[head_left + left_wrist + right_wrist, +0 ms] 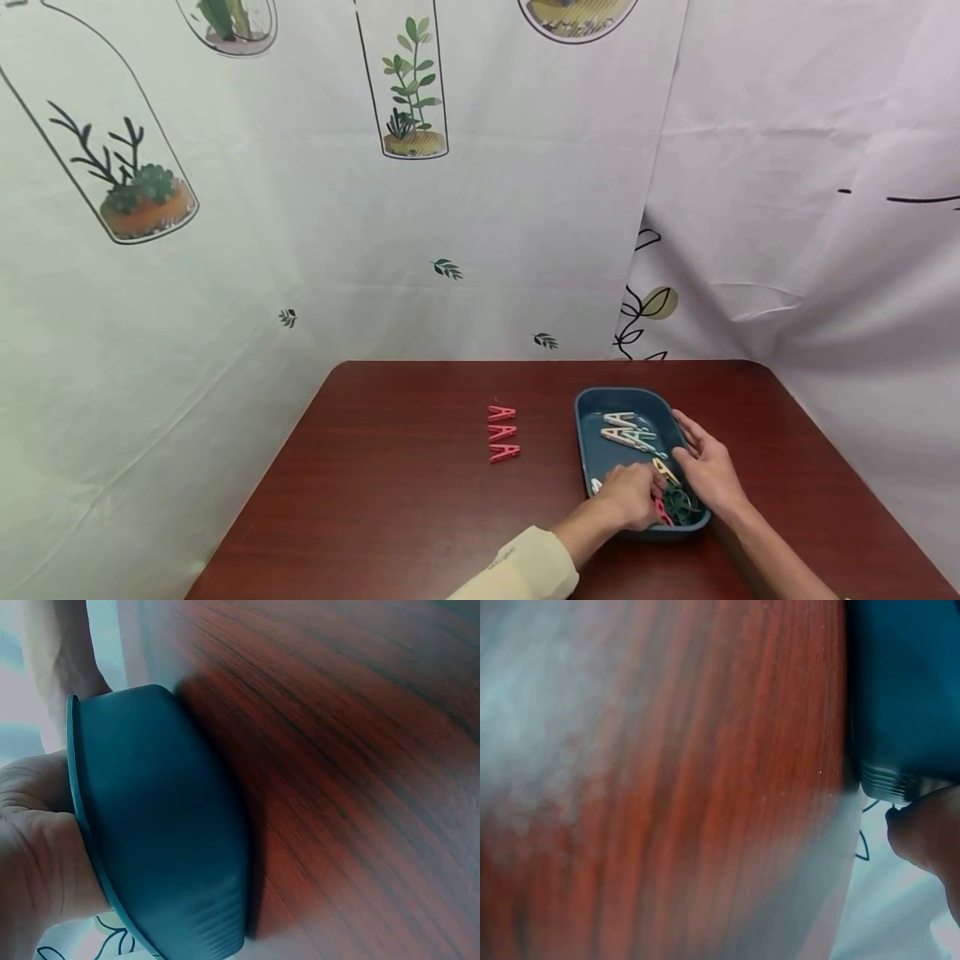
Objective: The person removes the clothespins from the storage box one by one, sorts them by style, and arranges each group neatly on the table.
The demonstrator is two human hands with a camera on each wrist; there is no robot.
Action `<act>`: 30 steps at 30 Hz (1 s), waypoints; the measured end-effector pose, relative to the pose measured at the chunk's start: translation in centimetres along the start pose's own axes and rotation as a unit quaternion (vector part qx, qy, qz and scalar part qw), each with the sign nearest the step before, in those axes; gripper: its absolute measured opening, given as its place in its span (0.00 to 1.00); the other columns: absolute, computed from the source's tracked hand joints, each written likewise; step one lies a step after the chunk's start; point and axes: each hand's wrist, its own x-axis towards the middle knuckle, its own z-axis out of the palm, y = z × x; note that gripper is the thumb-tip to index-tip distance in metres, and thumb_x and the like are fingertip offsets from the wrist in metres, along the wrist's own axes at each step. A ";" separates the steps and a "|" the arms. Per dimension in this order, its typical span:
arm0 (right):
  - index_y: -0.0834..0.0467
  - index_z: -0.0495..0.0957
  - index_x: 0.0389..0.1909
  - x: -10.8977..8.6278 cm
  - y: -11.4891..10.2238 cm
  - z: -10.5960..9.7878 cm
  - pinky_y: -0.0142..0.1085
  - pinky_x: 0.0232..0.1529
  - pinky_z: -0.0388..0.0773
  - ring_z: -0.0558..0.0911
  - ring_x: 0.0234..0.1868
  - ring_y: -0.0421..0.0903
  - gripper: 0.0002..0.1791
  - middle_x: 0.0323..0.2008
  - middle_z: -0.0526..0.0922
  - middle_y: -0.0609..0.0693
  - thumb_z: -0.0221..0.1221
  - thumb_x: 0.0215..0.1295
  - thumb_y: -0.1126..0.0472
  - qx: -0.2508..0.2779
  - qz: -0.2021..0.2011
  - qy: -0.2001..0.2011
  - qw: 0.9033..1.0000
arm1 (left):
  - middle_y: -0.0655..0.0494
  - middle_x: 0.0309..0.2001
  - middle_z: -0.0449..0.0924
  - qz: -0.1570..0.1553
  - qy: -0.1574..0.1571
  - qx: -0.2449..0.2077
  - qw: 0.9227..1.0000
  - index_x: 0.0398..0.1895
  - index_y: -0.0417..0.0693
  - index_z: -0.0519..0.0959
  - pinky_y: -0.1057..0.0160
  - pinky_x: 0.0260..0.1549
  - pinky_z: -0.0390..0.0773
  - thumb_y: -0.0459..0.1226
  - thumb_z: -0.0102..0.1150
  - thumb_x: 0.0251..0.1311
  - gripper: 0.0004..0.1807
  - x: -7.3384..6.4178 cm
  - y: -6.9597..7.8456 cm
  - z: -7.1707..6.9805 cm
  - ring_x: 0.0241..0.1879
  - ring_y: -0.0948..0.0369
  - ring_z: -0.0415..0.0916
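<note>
A blue plastic tray [592, 429] stands on the right part of the table. My left hand [628, 497] reaches over its near side with bent fingers, beside a red clothespin [662, 512]. The fingertips are hidden, so a hold on that clothespin cannot be told. My right hand [708, 467] grips the tray's right rim. Inside the tray lie whitish clothespins [619, 419], a green clothespin [640, 437], a yellow clothespin [665, 471] and a dark green tangled thing [678, 505]. Three red clothespins [502, 432] lie in a column on the table, left of the tray.
The dark red-brown wooden table [375, 492] has rounded back corners. A white cloth [525, 250] printed with plants in bottles hangs behind it and along the sides. A whitish piece [596, 485] shows at the tray's left edge, partly behind the left hand.
</note>
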 end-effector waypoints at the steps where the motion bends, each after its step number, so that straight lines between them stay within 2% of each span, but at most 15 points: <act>1: 0.70 0.54 0.81 0.0 0.0 0.0 0.11 0.46 0.66 0.67 0.74 0.71 0.35 0.77 0.60 0.74 0.49 0.76 0.76 -0.001 0.000 0.000 1.000 | 0.78 0.34 0.86 0.000 0.002 0.001 1.000 0.47 0.62 0.88 0.76 0.46 0.73 0.40 0.81 0.55 0.17 0.0 0.0 0.1 0.40 0.77 0.79; 10: 0.70 0.53 0.82 0.0 0.1 -0.1 0.12 0.47 0.67 0.67 0.74 0.71 0.34 0.77 0.59 0.74 0.50 0.79 0.74 -0.002 0.004 -0.007 1.000 | 0.76 0.28 0.80 -0.020 0.027 -0.064 0.997 0.39 0.61 0.85 0.77 0.40 0.72 0.40 0.86 0.49 0.18 0.0 -0.2 0.4 0.31 0.76 0.74; 16: 0.69 0.53 0.82 0.1 0.0 -0.1 0.12 0.46 0.68 0.67 0.74 0.71 0.34 0.78 0.59 0.74 0.50 0.79 0.74 0.003 0.006 -0.007 1.000 | 0.76 0.28 0.80 -0.023 0.041 -0.106 0.993 0.38 0.61 0.86 0.77 0.36 0.71 0.38 0.86 0.47 0.18 0.0 -0.4 0.3 0.31 0.77 0.74; 24: 0.69 0.52 0.82 0.0 -0.1 -0.1 0.13 0.47 0.70 0.68 0.73 0.71 0.34 0.77 0.59 0.74 0.49 0.79 0.73 0.008 0.009 -0.009 1.000 | 0.78 0.26 0.80 -0.014 0.071 -0.120 0.990 0.39 0.61 0.85 0.78 0.37 0.72 0.39 0.86 0.47 0.18 -0.3 -0.4 0.1 0.31 0.79 0.74; 27: 0.70 0.53 0.82 -0.1 -0.2 -0.1 0.12 0.47 0.68 0.66 0.74 0.71 0.34 0.78 0.59 0.74 0.49 0.78 0.74 0.008 0.007 -0.007 1.000 | 0.78 0.26 0.81 -0.015 0.068 -0.147 0.987 0.39 0.61 0.85 0.78 0.39 0.73 0.38 0.86 0.48 0.18 -0.3 -0.5 0.1 0.31 0.80 0.75; 30: 0.69 0.53 0.82 -0.2 -0.2 -0.1 0.11 0.47 0.66 0.65 0.75 0.70 0.34 0.78 0.58 0.73 0.49 0.78 0.75 0.003 0.007 -0.006 1.000 | 0.78 0.27 0.84 -0.013 0.057 -0.198 0.978 0.40 0.59 0.86 0.77 0.43 0.74 0.37 0.85 0.50 0.17 -0.3 -0.6 0.1 0.29 0.83 0.76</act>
